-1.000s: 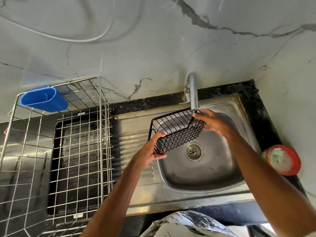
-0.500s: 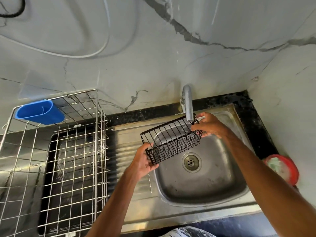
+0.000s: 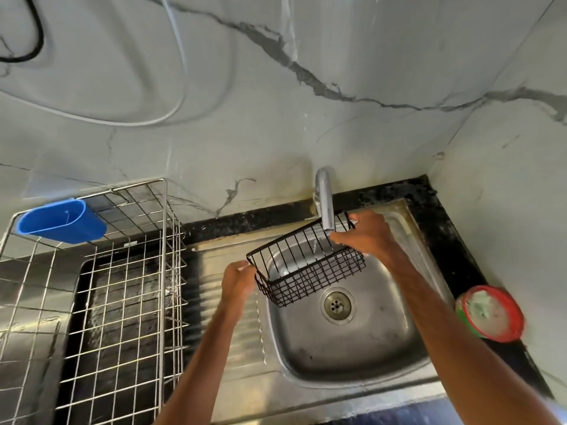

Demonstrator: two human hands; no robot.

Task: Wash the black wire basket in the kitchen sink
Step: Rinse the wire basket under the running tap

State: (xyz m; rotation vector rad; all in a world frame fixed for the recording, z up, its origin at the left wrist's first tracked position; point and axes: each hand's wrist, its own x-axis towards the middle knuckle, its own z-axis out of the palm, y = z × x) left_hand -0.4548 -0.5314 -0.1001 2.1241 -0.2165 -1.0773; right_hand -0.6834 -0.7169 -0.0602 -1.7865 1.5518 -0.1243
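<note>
As left hand and right hand grip it, basket overhangs sink.

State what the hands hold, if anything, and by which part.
The basket, held over the sink: left hand grips its left corner rim, right hand its right end near the tap.

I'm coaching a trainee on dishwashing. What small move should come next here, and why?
Probably let the left hand hold the black wire basket under the tap while the right hand turns it on: the basket hangs over the sink, and no water shows.
</note>
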